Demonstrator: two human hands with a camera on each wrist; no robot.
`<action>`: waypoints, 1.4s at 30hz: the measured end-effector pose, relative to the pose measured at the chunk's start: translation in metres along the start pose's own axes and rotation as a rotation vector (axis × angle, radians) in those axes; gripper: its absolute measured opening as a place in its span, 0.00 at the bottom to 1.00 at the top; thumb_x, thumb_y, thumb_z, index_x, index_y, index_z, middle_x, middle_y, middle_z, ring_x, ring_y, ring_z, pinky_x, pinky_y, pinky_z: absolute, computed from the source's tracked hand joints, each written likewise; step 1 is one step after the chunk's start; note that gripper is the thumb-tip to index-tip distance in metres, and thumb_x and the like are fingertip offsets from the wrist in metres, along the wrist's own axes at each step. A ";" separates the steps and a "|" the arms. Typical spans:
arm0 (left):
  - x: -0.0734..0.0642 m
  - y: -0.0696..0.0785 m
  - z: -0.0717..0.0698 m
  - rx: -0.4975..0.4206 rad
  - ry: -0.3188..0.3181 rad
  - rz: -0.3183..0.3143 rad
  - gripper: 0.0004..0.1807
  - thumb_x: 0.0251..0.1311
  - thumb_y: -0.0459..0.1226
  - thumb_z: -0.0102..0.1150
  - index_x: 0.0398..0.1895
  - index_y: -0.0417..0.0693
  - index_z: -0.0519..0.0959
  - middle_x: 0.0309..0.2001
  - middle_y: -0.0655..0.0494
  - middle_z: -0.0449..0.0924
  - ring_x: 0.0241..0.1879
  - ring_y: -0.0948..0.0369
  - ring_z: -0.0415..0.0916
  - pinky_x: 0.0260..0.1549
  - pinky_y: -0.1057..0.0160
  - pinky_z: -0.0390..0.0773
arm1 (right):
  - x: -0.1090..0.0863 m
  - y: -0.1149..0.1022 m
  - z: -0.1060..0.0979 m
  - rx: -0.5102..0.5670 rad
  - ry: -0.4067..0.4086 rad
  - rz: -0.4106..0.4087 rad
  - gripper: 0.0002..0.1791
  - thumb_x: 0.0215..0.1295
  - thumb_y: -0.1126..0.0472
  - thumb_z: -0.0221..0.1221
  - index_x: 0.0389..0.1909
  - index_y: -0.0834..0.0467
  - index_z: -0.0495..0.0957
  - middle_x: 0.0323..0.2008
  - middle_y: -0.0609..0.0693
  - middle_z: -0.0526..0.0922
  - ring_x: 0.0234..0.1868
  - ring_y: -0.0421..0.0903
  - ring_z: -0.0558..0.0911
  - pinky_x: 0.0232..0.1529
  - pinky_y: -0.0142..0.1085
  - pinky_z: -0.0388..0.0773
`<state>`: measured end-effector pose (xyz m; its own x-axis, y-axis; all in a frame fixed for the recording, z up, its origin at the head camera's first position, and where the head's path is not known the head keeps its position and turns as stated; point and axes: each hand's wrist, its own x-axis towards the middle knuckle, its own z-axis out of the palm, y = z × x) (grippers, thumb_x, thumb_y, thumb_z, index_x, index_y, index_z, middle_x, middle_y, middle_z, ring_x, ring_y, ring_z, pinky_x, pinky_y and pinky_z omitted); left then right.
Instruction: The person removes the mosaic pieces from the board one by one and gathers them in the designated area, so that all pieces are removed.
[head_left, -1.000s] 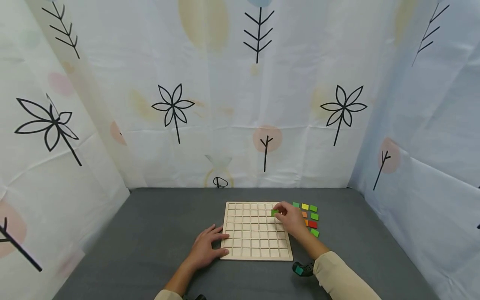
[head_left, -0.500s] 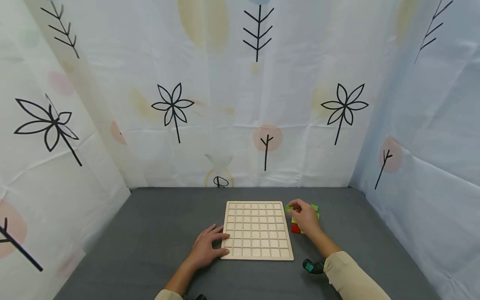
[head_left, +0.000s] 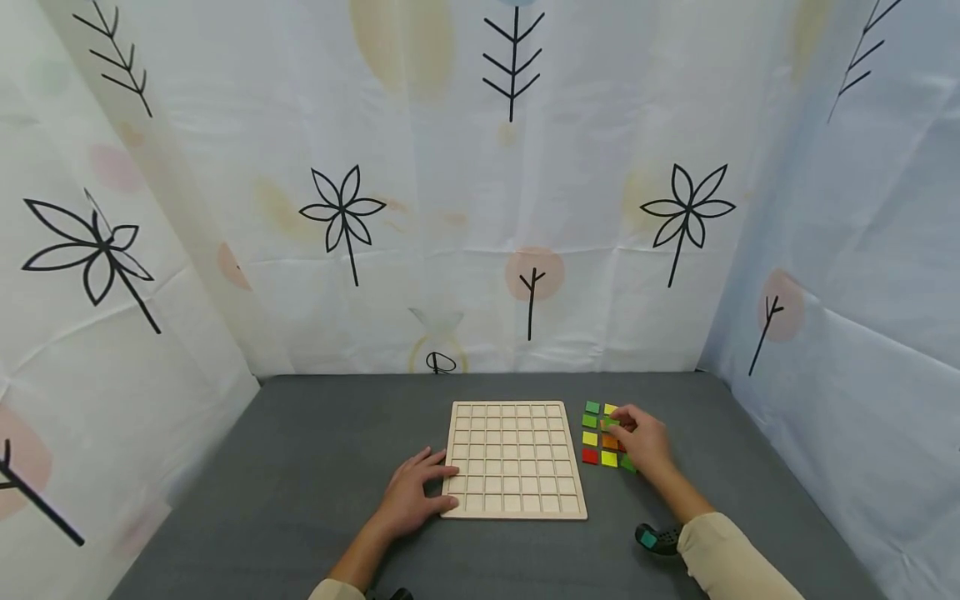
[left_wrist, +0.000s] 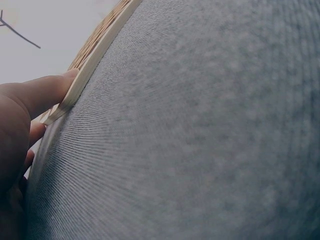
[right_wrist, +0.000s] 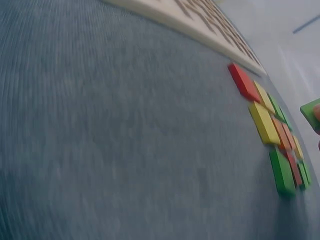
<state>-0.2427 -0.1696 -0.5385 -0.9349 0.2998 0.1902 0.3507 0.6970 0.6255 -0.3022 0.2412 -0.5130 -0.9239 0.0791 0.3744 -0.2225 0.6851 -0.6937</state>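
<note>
My right hand [head_left: 647, 440] is over the group of coloured tiles, pinching a green tile [head_left: 611, 424] between its fingertips. In the right wrist view that green tile [right_wrist: 311, 114] shows at the right edge, raised off the cloth. Left of the group lies a square wooden grid board [head_left: 512, 451], its cells bare. My left hand [head_left: 411, 493] rests at the board's left edge, thumb and a finger touching the rim. In the left wrist view the left hand [left_wrist: 30, 105] lies against the board's edge [left_wrist: 95, 57]. Some tiles are hidden behind my right hand.
Red [head_left: 590, 456], yellow [head_left: 609, 459] and green [head_left: 590, 421] tiles lie in rows right of the board, with orange ones among them. Dark grey cloth [head_left: 337, 433] covers the table. Patterned white curtains [head_left: 450, 183] stand behind and at both sides.
My right hand has moved from over the board's upper right to the right, over the tiles, still pinching a green tile. My left hand has stayed at the board's edge.
</note>
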 end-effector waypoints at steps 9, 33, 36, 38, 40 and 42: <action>0.000 -0.001 0.001 -0.004 0.002 0.005 0.26 0.49 0.53 0.71 0.52 0.58 0.83 0.65 0.51 0.70 0.70 0.44 0.56 0.61 0.32 0.52 | -0.012 0.020 -0.015 -0.012 0.065 0.025 0.08 0.59 0.67 0.67 0.39 0.63 0.81 0.33 0.54 0.82 0.33 0.50 0.78 0.33 0.39 0.76; 0.003 0.001 -0.001 0.006 -0.007 -0.010 0.26 0.50 0.52 0.71 0.53 0.57 0.83 0.66 0.51 0.70 0.70 0.44 0.56 0.62 0.33 0.52 | -0.024 0.043 -0.032 -0.140 0.026 0.097 0.10 0.60 0.65 0.66 0.40 0.66 0.82 0.35 0.58 0.81 0.36 0.55 0.79 0.38 0.49 0.75; 0.003 0.001 -0.001 0.001 -0.007 -0.006 0.26 0.50 0.52 0.71 0.53 0.56 0.83 0.66 0.50 0.70 0.70 0.44 0.56 0.62 0.33 0.52 | -0.025 0.043 -0.033 -0.130 0.026 0.103 0.11 0.61 0.65 0.66 0.42 0.67 0.82 0.37 0.59 0.81 0.36 0.55 0.79 0.39 0.49 0.75; 0.003 0.001 -0.001 -0.001 -0.007 -0.005 0.26 0.49 0.52 0.72 0.52 0.56 0.83 0.66 0.50 0.70 0.70 0.44 0.56 0.62 0.33 0.51 | -0.025 0.042 -0.033 -0.117 0.031 0.109 0.12 0.61 0.65 0.66 0.43 0.67 0.82 0.37 0.59 0.82 0.37 0.55 0.79 0.39 0.48 0.75; 0.003 0.001 -0.001 -0.002 -0.007 -0.007 0.26 0.49 0.51 0.72 0.52 0.56 0.83 0.66 0.50 0.70 0.70 0.44 0.56 0.62 0.33 0.52 | -0.026 0.042 -0.033 -0.103 0.041 0.115 0.12 0.61 0.65 0.66 0.43 0.67 0.82 0.37 0.59 0.82 0.37 0.55 0.79 0.39 0.47 0.75; 0.002 0.001 -0.001 -0.002 -0.003 -0.013 0.26 0.48 0.51 0.72 0.52 0.56 0.84 0.65 0.50 0.70 0.70 0.44 0.56 0.62 0.33 0.52 | -0.025 0.042 -0.033 -0.092 0.052 0.119 0.11 0.61 0.65 0.66 0.42 0.66 0.82 0.37 0.59 0.82 0.37 0.55 0.79 0.38 0.46 0.75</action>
<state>-0.2444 -0.1688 -0.5361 -0.9391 0.2930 0.1795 0.3385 0.6995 0.6293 -0.2778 0.2918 -0.5309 -0.9240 0.1997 0.3261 -0.0807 0.7317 -0.6768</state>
